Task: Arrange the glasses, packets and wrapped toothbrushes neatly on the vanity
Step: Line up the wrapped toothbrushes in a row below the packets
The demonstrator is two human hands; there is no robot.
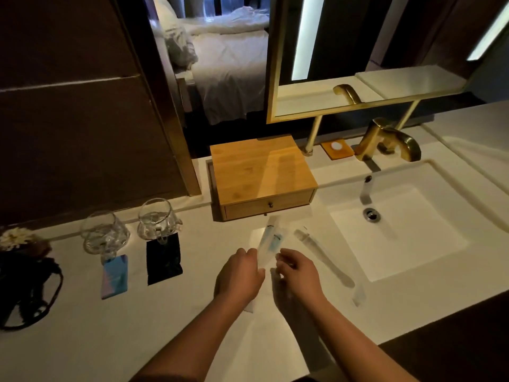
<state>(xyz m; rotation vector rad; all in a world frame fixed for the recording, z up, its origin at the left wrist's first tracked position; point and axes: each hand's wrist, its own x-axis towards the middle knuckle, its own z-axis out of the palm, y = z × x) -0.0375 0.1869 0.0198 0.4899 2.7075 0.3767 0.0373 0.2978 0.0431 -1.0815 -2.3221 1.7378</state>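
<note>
Two clear glasses stand at the back left of the white vanity [137, 326]: one glass [102, 232] and another glass [157, 220] to its right. In front of them lie a light blue packet [115, 277] and a black packet [163, 261]. My left hand [238, 274] and my right hand [298, 274] both pinch wrapped toothbrushes with blue print [271, 239] just in front of the wooden box. A further clear wrapped toothbrush [326, 260] lies flat to the right, beside the sink.
A wooden drawer box [261, 175] sits behind my hands. The white sink [399, 230] with a brass tap [391, 142] fills the right. A dark basket with a flower [24, 277] stands at the far left. A mirror [358, 51] hangs behind.
</note>
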